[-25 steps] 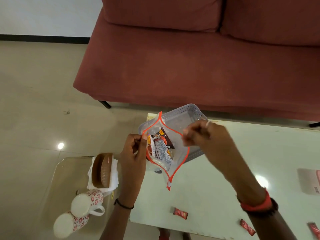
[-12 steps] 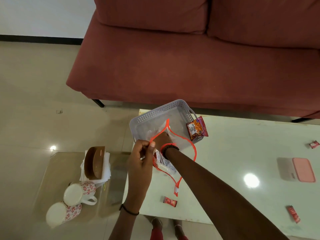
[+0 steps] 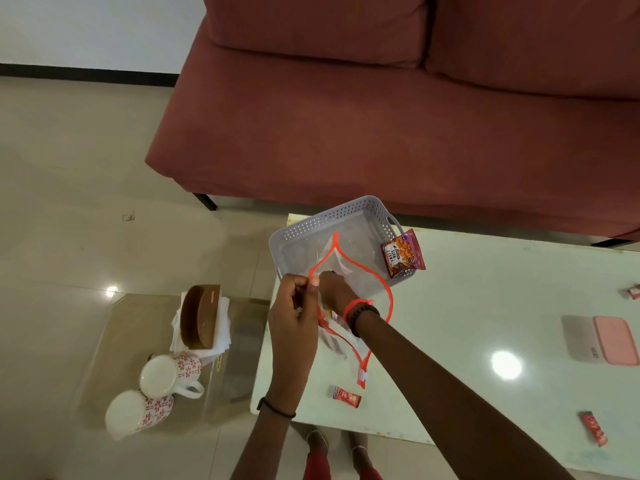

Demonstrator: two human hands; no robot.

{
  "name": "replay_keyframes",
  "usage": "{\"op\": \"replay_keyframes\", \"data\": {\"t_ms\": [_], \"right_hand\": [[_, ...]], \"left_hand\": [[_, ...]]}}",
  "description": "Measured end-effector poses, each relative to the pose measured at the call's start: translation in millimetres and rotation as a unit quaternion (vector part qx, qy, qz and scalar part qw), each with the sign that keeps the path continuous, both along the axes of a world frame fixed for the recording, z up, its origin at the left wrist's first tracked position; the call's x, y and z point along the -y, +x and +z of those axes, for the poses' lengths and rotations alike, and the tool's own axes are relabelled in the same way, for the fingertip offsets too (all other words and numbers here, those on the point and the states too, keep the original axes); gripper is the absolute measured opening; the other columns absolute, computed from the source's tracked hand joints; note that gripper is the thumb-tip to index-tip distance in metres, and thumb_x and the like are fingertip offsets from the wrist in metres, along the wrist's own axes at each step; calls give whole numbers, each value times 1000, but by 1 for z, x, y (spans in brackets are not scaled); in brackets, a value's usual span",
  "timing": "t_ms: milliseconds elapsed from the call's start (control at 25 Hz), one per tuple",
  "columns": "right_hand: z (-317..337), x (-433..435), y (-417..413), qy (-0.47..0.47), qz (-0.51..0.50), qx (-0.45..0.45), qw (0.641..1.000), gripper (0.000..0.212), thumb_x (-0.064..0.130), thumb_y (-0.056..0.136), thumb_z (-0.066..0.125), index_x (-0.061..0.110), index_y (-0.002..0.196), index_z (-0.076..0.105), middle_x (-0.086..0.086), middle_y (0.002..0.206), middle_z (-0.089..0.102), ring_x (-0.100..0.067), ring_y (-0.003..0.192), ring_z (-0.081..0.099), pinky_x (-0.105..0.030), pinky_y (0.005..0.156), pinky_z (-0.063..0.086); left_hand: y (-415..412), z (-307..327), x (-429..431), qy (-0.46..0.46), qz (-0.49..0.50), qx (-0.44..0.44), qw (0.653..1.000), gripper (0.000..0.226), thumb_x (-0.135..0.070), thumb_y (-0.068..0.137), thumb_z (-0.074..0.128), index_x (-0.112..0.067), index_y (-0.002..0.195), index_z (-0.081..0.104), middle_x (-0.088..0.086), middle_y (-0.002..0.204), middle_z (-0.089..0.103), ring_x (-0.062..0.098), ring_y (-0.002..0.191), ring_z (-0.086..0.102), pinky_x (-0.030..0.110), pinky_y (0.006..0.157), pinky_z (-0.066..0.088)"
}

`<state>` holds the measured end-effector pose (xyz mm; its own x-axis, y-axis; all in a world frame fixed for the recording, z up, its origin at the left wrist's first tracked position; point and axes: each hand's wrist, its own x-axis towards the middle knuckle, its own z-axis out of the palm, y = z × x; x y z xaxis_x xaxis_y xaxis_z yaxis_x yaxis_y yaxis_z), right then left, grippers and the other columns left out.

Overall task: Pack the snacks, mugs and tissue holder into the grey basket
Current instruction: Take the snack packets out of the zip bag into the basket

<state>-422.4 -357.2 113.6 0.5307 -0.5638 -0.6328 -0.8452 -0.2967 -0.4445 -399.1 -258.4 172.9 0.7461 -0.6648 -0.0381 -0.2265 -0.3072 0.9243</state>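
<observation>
A clear zip bag [image 3: 372, 289] with an orange rim hangs open over the near edge of the grey basket [image 3: 304, 230]. My left hand [image 3: 294, 313] pinches the bag's left rim. My right hand [image 3: 334, 289] is pushed into the bag's mouth up to the wrist; its fingers are hidden among the snack packets inside. A nut packet [image 3: 403, 253] leans on the basket's right corner. Small red snack bars lie on the table, one [image 3: 346, 397] near the front edge and one [image 3: 594, 427] at the right. Two floral mugs [image 3: 169, 375] [image 3: 135, 412] and a wooden tissue holder [image 3: 201, 317] sit on the glass side table.
The white table [image 3: 485, 306] carries a pink box [image 3: 602, 341] at the right and another small packet [image 3: 633, 291] at the far right edge. A red sofa [image 3: 381, 116] stands right behind the table. The glass side table [image 3: 114, 341] is to the left.
My right hand let go of the bag's right rim and went down into the bag. The nut packet now shows at the basket's right corner. The view shifted right.
</observation>
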Motion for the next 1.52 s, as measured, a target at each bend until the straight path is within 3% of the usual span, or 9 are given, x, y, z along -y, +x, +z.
{"op": "replay_keyframes", "data": {"t_ms": [160, 280, 480, 720, 960, 1080, 1160, 1280, 1520], "right_hand": [[52, -8, -17, 23, -137, 106, 985, 11, 15, 93, 48, 8, 85, 47, -3, 71, 49, -27, 77, 57, -26, 64, 48], [94, -11, -42, 81, -227, 186, 953, 15, 6, 88, 56, 9, 76, 48, -12, 94, 61, -27, 95, 64, -40, 80, 59], [156, 3, -87, 310, -300, 351, 831, 21, 1, 79, 67, 9, 67, 52, -7, 112, 70, -24, 100, 70, -34, 79, 61], [159, 59, -123, 290, -388, 501, 717, 17, 3, 77, 57, 11, 63, 49, -10, 69, 72, -21, 74, 74, -37, 69, 61], [69, 129, -106, 141, -497, 398, 758, 29, -6, 94, 44, 11, 72, 37, -28, 96, 58, -36, 91, 65, -49, 83, 57], [19, 153, -87, 101, -512, 332, 786, 28, -14, 90, 42, 9, 74, 39, -20, 94, 53, -37, 95, 57, -55, 88, 51], [-10, 167, -77, 92, -507, 293, 805, 23, -16, 89, 41, 6, 90, 47, -18, 103, 51, -34, 94, 57, -56, 90, 50], [-52, 188, -61, 77, -484, 236, 839, 43, -18, 89, 40, -3, 129, 46, -23, 131, 51, -39, 115, 56, -54, 96, 49], [-118, 219, -40, 38, -473, 187, 860, 44, -14, 88, 42, 0, 128, 54, -23, 127, 59, -37, 113, 60, -50, 94, 52]], "left_hand": [[11, -1, 4, 8, 22, 2, 1000, 16, -15, 92, 55, 0, 87, 56, 12, 69, 63, 26, 62, 61, 32, 59, 53], [21, 0, 6, 16, 39, 0, 999, 16, -18, 92, 55, -4, 84, 55, 7, 68, 63, 25, 62, 62, 35, 57, 54], [47, 2, 11, 21, 63, -3, 998, 17, -22, 93, 53, -11, 79, 52, 14, 69, 61, 33, 66, 62, 52, 62, 56], [73, 3, 19, 33, 66, -33, 997, 14, -27, 92, 52, -13, 89, 51, 14, 92, 66, 33, 83, 69, 51, 68, 59], [85, 6, 26, 30, 47, -62, 997, 16, -27, 92, 53, -12, 94, 51, 14, 97, 67, 30, 87, 69, 47, 68, 60], [91, 3, 25, 29, 38, -62, 997, 10, -27, 92, 53, -17, 91, 51, 7, 93, 66, 27, 84, 70, 41, 65, 61], [95, 1, 25, 28, 29, -58, 998, 10, -27, 91, 53, -17, 92, 52, 5, 92, 66, 25, 84, 70, 39, 65, 61], [100, -6, 28, 34, 20, -53, 998, 13, -27, 91, 53, -14, 93, 53, 6, 89, 67, 25, 82, 70, 38, 64, 61], [105, -10, 31, 13, 29, -53, 998, 28, -46, 76, 50, -19, 84, 54, -1, 76, 65, 21, 75, 71, 32, 55, 61]]}}
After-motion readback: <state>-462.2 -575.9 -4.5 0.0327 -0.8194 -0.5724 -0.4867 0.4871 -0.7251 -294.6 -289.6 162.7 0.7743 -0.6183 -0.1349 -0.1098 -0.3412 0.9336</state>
